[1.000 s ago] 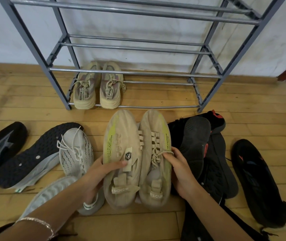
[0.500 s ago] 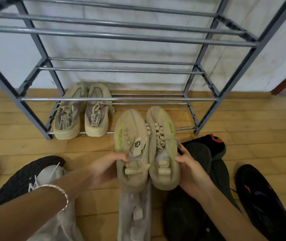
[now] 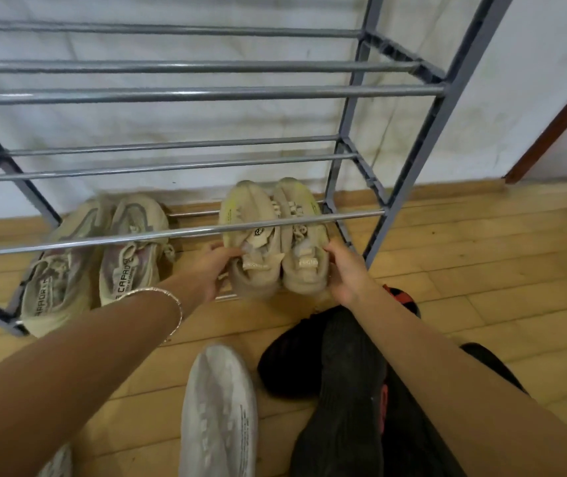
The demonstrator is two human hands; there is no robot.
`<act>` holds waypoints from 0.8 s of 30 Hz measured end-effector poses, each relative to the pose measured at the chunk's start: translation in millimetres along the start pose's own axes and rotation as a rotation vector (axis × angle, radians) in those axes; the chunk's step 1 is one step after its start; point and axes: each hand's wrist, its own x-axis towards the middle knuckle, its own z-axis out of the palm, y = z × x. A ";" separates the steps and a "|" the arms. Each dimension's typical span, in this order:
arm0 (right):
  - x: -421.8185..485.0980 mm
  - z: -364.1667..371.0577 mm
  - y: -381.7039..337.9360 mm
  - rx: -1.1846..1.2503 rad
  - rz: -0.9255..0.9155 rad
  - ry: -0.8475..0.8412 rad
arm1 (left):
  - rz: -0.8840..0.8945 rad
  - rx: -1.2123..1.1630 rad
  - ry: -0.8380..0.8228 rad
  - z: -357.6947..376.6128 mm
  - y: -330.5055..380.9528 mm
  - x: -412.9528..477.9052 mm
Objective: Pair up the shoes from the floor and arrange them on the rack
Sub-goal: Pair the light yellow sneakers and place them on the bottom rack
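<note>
A grey metal shoe rack (image 3: 409, 91) stands against the white wall. On its bottom tier at the left sits a beige lettered pair (image 3: 96, 259). I hold a beige pair with yellow-green streaks side by side, toes toward the wall, on the right part of the same tier. My left hand (image 3: 206, 273) grips the heel area of the left shoe (image 3: 247, 242). My right hand (image 3: 344, 270) grips the right shoe (image 3: 304, 235). A rack bar crosses in front of both shoes.
On the wooden floor near me lies a white shoe (image 3: 220, 411). Black shoes with red accents (image 3: 337, 373) are piled under my right forearm. A dark red door frame (image 3: 561, 115) runs along the right.
Both hands lifted the yellow-streaked pair off the floor and carried it forward under the second bar onto the bottom tier's right side. My view moved closer to the rack.
</note>
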 end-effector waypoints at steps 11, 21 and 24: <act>52.0 -10.3 10.6 -0.267 -0.122 0.101 | 0.184 0.331 0.009 25.6 -4.2 22.3; 56.6 -11.5 15.9 -0.536 -0.043 0.004 | 0.134 0.503 -0.094 34.3 -6.6 -11.8; 44.2 -12.3 10.9 -0.543 -0.068 -0.015 | 0.139 0.514 -0.080 29.6 3.4 -23.6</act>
